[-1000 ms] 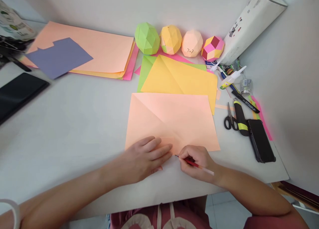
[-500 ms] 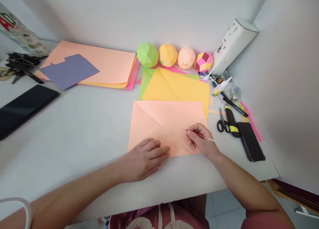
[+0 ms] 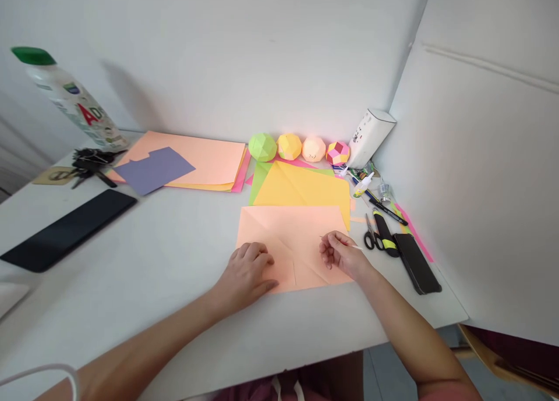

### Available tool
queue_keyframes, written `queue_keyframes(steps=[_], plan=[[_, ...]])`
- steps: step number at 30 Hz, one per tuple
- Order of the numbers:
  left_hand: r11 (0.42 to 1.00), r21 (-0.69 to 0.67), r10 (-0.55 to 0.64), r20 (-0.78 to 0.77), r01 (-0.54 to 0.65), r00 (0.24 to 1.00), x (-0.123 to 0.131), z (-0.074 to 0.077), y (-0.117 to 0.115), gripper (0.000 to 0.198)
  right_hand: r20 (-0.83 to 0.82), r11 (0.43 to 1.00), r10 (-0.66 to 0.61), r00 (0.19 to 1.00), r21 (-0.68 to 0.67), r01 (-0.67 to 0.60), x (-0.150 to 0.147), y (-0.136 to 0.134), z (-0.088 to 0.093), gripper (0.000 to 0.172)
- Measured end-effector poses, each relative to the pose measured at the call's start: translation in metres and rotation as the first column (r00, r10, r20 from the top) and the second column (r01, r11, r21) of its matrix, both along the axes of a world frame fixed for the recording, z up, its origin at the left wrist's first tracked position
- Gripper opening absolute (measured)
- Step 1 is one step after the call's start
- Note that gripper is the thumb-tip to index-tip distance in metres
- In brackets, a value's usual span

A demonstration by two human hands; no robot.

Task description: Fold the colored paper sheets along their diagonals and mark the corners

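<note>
Peach paper (image 3: pixel 297 238), apparently under left hand (image 3: pixel 247 273)

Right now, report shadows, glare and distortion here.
Head view: the bottle casts a soft shadow on the wall and leans outward, likely lens stretch; no glare on the front sheet, creases faint; the pen in the right hand is too thin to see sharply.

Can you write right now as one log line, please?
left hand: on peach paper; right hand: holding slim pen over peach paper; scissors: right of peach paper; four paper balls: in a row
</note>
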State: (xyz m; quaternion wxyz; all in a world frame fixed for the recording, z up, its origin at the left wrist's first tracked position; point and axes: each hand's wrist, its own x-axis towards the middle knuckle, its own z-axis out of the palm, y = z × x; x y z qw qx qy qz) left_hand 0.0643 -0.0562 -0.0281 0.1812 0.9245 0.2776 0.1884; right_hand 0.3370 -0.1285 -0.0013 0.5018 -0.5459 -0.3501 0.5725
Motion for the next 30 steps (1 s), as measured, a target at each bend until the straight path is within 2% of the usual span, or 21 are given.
queue_keyframes(steps=[4,9,14,17,21,26,30], plan=[[0.998,0.021,-0.051,-0.007,0.051,0.999,-0.003,0.002,0.007,0.013,0.050,0.999,0.008,0.999,0.033,-0.009,0.002,0.000,0.000,0.037],[0.995,0.075,-0.067,-0.042,0.070,0.997,-0.002,0.005,0.013,0.016,0.131,0.994,0.097,0.987,0.042,-0.103,-0.004,-0.001,0.006,0.033],[0.988,0.133,-0.062,-0.109,0.077,0.992,0.005,0.012,0.005,0.015,0.205,0.982,0.172,0.964,0.039,-0.183,-0.007,-0.003,0.013,0.030],[0.987,0.142,-0.053,-0.149,0.074,0.987,0.017,0.017,-0.006,0.014,0.261,0.971,0.214,0.941,0.050,-0.235,-0.007,-0.004,0.012,0.031],[0.990,0.118,-0.058,-0.172,0.078,0.983,0.045,0.020,-0.014,0.017,0.364,0.954,0.230,0.903,0.097,-0.282,-0.007,-0.004,0.006,0.029],[0.998,0.038,-0.050,-0.125,0.055,0.991,0.081,0.013,-0.013,0.022,0.470,0.932,0.233,0.851,0.141,-0.333,-0.005,-0.005,-0.004,0.026],[0.996,-0.070,-0.061,-0.026,0.059,0.998,0.085,0.008,-0.012,0.021,0.562,0.928,0.212,0.800,0.139,-0.345,-0.004,-0.009,-0.007,0.021]])
